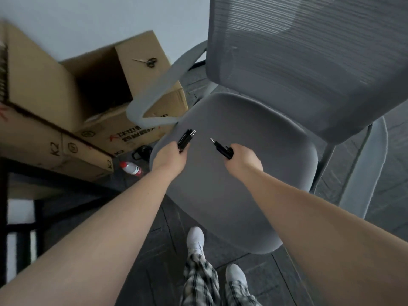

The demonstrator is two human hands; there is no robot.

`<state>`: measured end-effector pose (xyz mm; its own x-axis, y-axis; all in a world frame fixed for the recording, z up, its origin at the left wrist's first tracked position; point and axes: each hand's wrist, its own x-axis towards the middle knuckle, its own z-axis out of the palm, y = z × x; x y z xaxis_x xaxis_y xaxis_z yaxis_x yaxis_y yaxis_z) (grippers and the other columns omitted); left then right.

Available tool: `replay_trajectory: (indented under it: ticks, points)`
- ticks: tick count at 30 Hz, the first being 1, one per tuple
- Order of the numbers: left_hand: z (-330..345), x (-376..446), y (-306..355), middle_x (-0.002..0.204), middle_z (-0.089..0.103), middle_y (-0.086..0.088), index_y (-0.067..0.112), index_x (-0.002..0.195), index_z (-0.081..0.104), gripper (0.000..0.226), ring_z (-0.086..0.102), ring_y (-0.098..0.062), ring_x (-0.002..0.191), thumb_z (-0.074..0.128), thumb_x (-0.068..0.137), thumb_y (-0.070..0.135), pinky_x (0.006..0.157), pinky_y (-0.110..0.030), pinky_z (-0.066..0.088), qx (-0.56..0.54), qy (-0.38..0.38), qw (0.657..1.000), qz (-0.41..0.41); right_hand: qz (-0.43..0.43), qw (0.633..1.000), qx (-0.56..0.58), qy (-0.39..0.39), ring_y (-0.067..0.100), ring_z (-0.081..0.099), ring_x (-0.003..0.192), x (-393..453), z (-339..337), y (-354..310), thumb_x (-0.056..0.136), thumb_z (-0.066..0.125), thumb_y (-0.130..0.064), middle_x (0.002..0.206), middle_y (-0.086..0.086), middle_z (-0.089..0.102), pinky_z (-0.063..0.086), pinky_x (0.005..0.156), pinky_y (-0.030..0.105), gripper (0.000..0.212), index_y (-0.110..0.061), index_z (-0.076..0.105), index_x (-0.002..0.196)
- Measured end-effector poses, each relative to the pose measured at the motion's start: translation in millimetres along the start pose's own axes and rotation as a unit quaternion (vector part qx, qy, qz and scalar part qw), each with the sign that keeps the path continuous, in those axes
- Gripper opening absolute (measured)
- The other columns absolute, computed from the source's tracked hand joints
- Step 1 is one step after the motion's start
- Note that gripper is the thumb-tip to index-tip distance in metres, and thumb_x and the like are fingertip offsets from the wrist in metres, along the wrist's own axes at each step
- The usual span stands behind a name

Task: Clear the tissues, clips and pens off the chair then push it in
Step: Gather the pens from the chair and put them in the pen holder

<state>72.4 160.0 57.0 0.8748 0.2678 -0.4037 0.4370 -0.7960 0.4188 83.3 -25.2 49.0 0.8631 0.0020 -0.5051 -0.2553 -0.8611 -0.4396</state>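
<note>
Two bare hands reach over a grey office chair [254,133], seen from above. Left hand [170,159] has its fingers curled round a small bundle of black pens [185,140], tips pointing up and away, above the seat's left edge. Right hand [245,159] grips one black pen [221,147], its metal tip aimed toward the left hand, above the middle of the seat. Left of the chair sit open cardboard boxes [92,89], with scissors [148,61] lying on one flap. On the dark floor [167,250] beside the chair lies a plastic bottle [131,168] with a red label.
</note>
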Motion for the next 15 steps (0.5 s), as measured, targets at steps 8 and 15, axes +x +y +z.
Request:
replay_trajectory:
  ticks: [8, 15]
  points:
    - [-49, -124, -68, 0.088, 0.064, -0.008, 0.003, 0.113, 0.057, 0.046, 0.06, -0.029, 0.092, 0.037, 0.099, 0.042, 0.078, -0.035, 0.044, -0.17, 0.101, 0.975, -0.103, -0.104, 0.992, -0.043, -0.055, 0.026, 0.052, 0.065, -82, 15, -65, 0.09, 0.043, -0.019, 0.074, 0.002, 0.055, 0.036, 0.05, 0.027, 0.01, -0.016, 0.05, 0.083]
    - [-108, -223, -156, 0.068, 0.051, 0.0, 0.011, 0.095, 0.055, 0.034, 0.053, -0.018, 0.062, 0.038, 0.099, 0.04, 0.054, -0.029, 0.038, -0.243, 0.168, 0.934, -0.201, -0.26, 0.954, -0.075, -0.134, 0.021, 0.052, 0.065, -165, 67, -172, 0.093, 0.048, -0.018, 0.076, 0.001, 0.055, 0.038, 0.051, 0.028, 0.009, -0.02, 0.05, 0.084]
